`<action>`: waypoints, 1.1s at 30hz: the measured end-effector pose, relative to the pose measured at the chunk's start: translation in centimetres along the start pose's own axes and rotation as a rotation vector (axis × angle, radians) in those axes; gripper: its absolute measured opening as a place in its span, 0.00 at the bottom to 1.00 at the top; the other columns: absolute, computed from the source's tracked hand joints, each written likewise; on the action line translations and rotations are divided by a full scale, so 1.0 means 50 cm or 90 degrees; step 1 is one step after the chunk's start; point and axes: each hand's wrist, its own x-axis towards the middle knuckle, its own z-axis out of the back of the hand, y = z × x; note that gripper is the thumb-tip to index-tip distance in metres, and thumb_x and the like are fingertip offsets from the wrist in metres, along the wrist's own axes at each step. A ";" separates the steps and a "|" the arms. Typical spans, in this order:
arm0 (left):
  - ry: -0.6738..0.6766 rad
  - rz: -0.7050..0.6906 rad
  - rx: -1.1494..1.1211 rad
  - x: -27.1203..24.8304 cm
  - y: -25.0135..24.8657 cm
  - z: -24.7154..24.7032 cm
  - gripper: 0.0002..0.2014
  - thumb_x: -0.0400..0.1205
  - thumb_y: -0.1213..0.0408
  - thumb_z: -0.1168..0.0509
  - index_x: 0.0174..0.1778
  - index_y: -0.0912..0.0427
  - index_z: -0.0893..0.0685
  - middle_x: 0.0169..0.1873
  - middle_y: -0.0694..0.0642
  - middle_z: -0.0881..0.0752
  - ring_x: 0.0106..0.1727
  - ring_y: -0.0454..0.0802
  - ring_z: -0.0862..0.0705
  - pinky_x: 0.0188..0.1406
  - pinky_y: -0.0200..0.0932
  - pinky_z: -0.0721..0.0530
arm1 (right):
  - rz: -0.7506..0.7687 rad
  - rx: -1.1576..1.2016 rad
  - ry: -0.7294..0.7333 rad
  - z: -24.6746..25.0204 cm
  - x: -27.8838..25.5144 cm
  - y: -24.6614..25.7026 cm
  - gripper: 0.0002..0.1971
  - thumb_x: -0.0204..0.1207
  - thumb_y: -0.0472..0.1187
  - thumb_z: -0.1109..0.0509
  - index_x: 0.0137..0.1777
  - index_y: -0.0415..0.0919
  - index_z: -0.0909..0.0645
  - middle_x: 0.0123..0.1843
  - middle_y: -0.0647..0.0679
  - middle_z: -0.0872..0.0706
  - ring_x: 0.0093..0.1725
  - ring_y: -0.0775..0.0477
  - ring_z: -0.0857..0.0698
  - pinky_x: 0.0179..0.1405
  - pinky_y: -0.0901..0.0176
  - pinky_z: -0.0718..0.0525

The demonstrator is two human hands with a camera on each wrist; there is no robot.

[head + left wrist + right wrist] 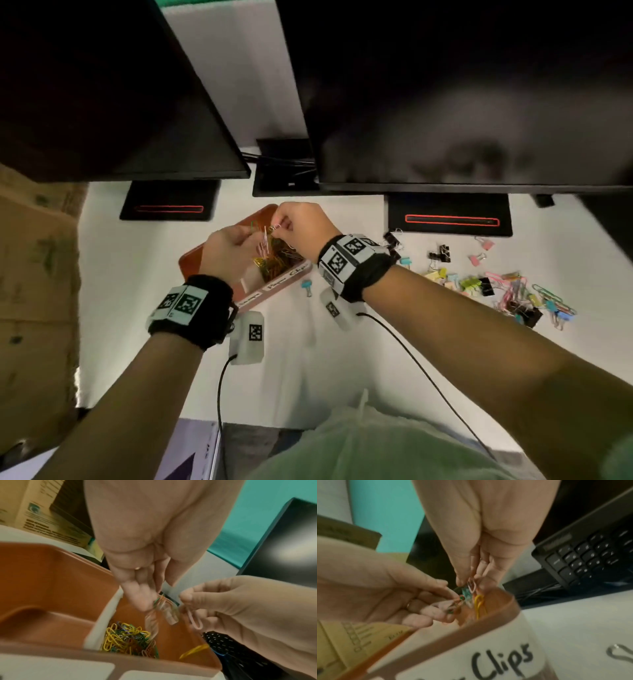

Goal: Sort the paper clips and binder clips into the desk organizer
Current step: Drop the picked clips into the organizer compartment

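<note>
Over the organizer (191, 263), we pinch tangled paper clips (163, 608) in the left hand (226, 246); the right hand (301, 226) pinches a pink clip (194, 620). Step: untangling. Next: drop them in. Binder clips (507, 294) wait right of it.

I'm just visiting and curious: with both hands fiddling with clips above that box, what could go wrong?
The left hand and right hand pull apart tangled paper clips; one could slip the grip and fall outside the organizer. Clips could also drop into the other compartment. The forearm might brush the loose clip pile.
</note>
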 end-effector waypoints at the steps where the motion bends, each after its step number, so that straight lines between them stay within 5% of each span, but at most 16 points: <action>1: 0.015 0.019 0.002 0.010 0.011 0.005 0.07 0.82 0.62 0.38 0.39 0.49 0.17 0.40 0.52 0.12 0.45 0.50 0.14 0.57 0.53 0.16 | -0.023 -0.006 0.003 -0.020 0.015 0.003 0.08 0.74 0.37 0.29 0.53 0.39 0.17 0.48 0.44 0.13 0.48 0.47 0.16 0.55 0.54 0.18; 4: 0.053 0.028 0.028 0.023 0.023 0.014 0.12 0.84 0.60 0.43 0.58 0.58 0.18 0.54 0.59 0.15 0.58 0.56 0.18 0.66 0.58 0.22 | -0.050 -0.026 0.026 -0.041 0.029 0.004 0.17 0.76 0.43 0.30 0.64 0.39 0.22 0.54 0.42 0.13 0.54 0.44 0.15 0.57 0.56 0.20; 6: 0.068 0.016 0.023 0.017 0.019 0.013 0.16 0.84 0.57 0.44 0.65 0.56 0.22 0.60 0.55 0.17 0.62 0.52 0.21 0.68 0.57 0.24 | -0.028 -0.001 0.020 -0.025 0.012 -0.001 0.18 0.79 0.45 0.33 0.66 0.39 0.23 0.55 0.43 0.13 0.54 0.46 0.15 0.56 0.59 0.21; 12: 0.147 -0.150 0.035 -0.024 -0.035 -0.066 0.11 0.84 0.58 0.41 0.59 0.52 0.19 0.52 0.48 0.15 0.54 0.44 0.18 0.56 0.41 0.20 | -0.016 0.012 -0.050 0.078 -0.110 -0.112 0.10 0.79 0.44 0.35 0.58 0.45 0.19 0.49 0.52 0.17 0.43 0.50 0.19 0.40 0.68 0.23; 15: 0.218 -0.193 0.023 -0.050 -0.071 -0.161 0.08 0.82 0.62 0.38 0.54 0.52 0.18 0.43 0.47 0.16 0.42 0.44 0.19 0.42 0.35 0.21 | -0.075 -0.044 -0.100 0.150 -0.193 -0.209 0.10 0.78 0.44 0.33 0.57 0.46 0.18 0.48 0.52 0.17 0.41 0.49 0.18 0.44 0.63 0.22; 19: 0.291 -0.259 0.085 -0.093 -0.120 -0.296 0.09 0.81 0.64 0.37 0.56 0.54 0.17 0.48 0.48 0.15 0.47 0.42 0.18 0.43 0.26 0.24 | -0.192 -0.138 -0.172 0.254 -0.310 -0.352 0.10 0.77 0.44 0.31 0.57 0.45 0.18 0.49 0.48 0.17 0.40 0.51 0.22 0.47 0.58 0.21; 26: 0.373 -0.313 0.188 -0.164 -0.185 -0.528 0.13 0.78 0.62 0.33 0.59 0.52 0.20 0.55 0.51 0.20 0.52 0.45 0.19 0.54 0.39 0.21 | -0.436 -0.162 -0.157 0.397 -0.476 -0.540 0.15 0.73 0.46 0.29 0.60 0.51 0.21 0.54 0.47 0.21 0.56 0.43 0.20 0.58 0.53 0.20; 33: 0.395 -0.348 0.389 -0.164 -0.214 -0.714 0.20 0.76 0.57 0.32 0.64 0.49 0.24 0.73 0.54 0.30 0.72 0.55 0.28 0.69 0.55 0.26 | -0.397 -0.135 -0.005 0.403 -0.515 -0.587 0.21 0.68 0.41 0.23 0.62 0.46 0.21 0.60 0.45 0.24 0.59 0.44 0.22 0.61 0.56 0.23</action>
